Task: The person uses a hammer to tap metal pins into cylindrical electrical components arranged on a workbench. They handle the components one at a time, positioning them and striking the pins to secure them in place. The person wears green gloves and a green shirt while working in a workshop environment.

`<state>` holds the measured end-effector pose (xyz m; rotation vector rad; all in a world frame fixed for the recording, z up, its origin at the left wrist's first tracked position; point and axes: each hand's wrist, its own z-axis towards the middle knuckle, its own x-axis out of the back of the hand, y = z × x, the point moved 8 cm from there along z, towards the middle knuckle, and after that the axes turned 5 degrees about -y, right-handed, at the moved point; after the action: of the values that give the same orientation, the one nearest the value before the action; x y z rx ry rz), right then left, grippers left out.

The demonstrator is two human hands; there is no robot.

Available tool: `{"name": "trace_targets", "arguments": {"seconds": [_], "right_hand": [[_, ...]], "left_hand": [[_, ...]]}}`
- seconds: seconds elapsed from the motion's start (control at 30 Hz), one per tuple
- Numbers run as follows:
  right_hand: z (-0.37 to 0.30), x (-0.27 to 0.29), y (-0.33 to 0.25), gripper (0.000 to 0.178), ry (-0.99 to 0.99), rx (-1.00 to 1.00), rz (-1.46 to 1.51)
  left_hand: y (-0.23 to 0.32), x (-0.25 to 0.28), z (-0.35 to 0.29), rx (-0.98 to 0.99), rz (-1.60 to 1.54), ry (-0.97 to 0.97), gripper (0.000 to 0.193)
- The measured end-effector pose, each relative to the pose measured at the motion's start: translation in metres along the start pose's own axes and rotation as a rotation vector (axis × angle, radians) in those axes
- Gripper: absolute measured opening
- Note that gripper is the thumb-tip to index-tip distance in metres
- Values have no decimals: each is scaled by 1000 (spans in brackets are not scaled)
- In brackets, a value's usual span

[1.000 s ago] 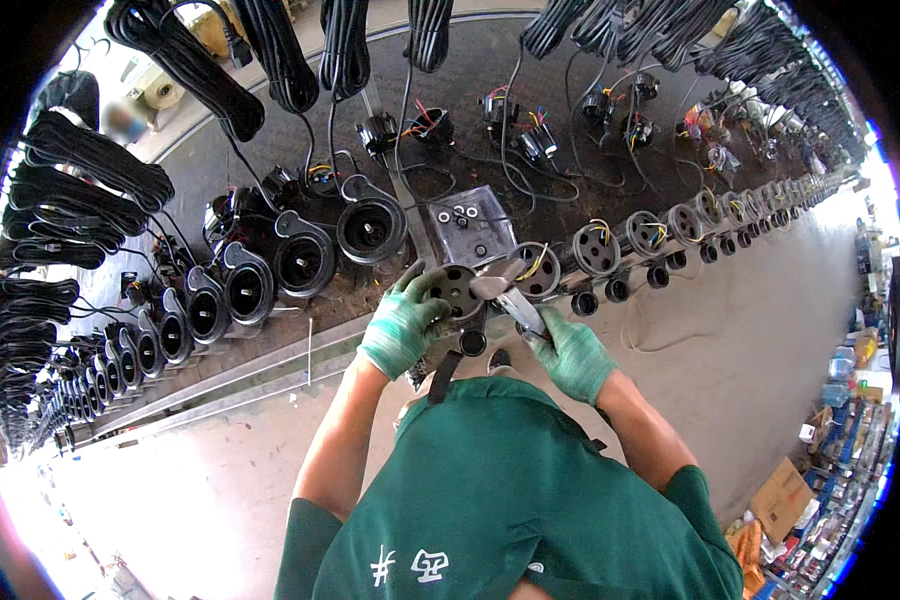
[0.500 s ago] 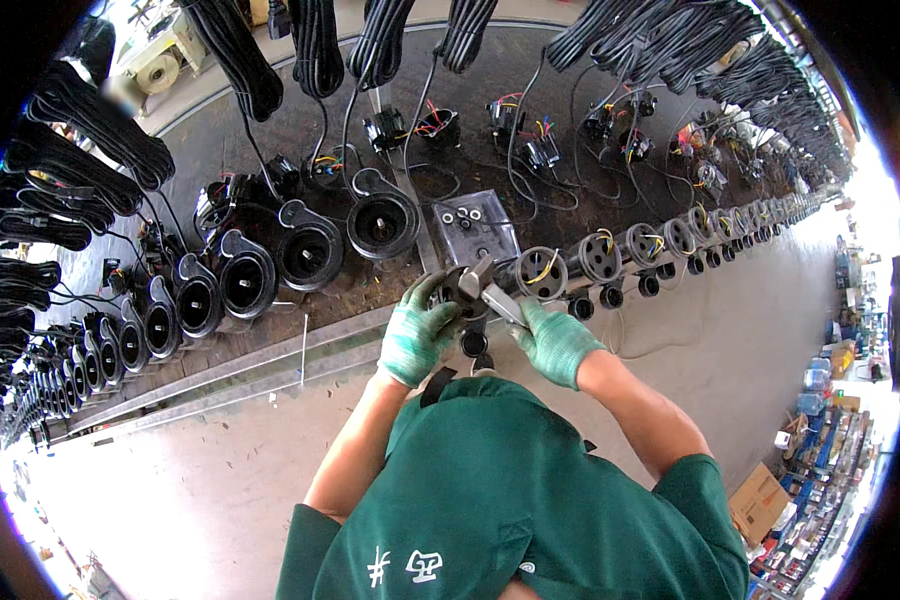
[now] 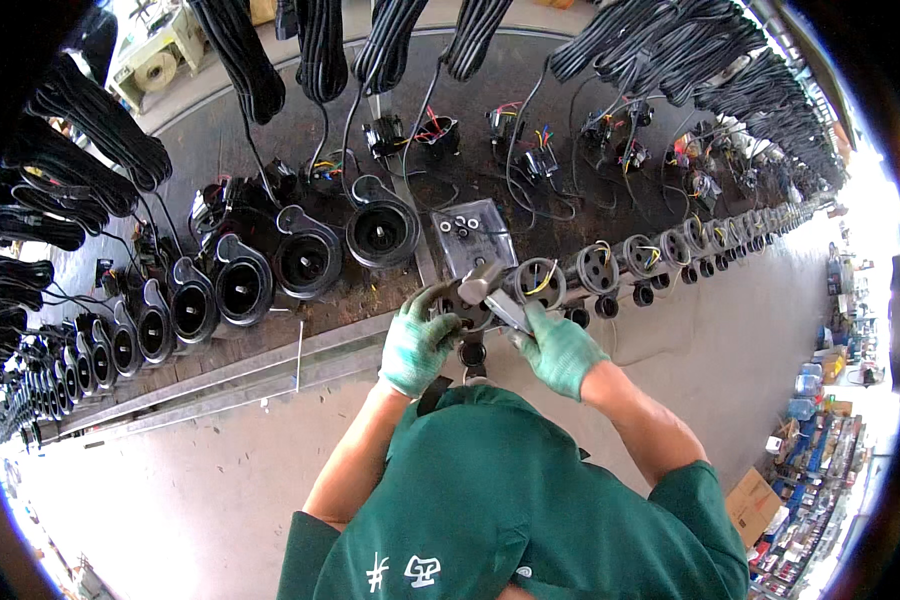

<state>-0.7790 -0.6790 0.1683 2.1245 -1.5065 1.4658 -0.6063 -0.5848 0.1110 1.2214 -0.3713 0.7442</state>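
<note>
A shallow clear plastic tray (image 3: pixel 490 213) lies on the dark desk (image 3: pixel 370 292), holding several small rings, some pale and some dark. Just below it, at the desk's near edge, is a round dark-grey housing (image 3: pixel 471 316), its face partly hidden; a short black tube (image 3: pixel 473 353) shows beneath it. The left hand (image 3: pixel 415 350), in a green glove, curls its fingers around the housing's left side. The gloved right hand (image 3: pixel 560 352) grips a hammer (image 3: pixel 510 312), whose blunt grey head overlaps the housing; whether they touch, I cannot tell.
</note>
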Motion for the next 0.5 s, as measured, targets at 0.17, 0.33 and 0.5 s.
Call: {"name": "trace_targets", "arguments": {"seconds": [0.17, 0.33, 0.5], "right_hand": [[-17, -6, 1, 36, 174, 64, 35], [13, -19, 7, 40, -112, -2, -89], [-9, 3, -3, 37, 166, 147, -35]], "left_hand": [[-7, -7, 0, 5, -9, -15, 35], [-3, -6, 3, -5, -22, -29, 35], [-9, -4, 3, 47, 4, -2, 31]]}}
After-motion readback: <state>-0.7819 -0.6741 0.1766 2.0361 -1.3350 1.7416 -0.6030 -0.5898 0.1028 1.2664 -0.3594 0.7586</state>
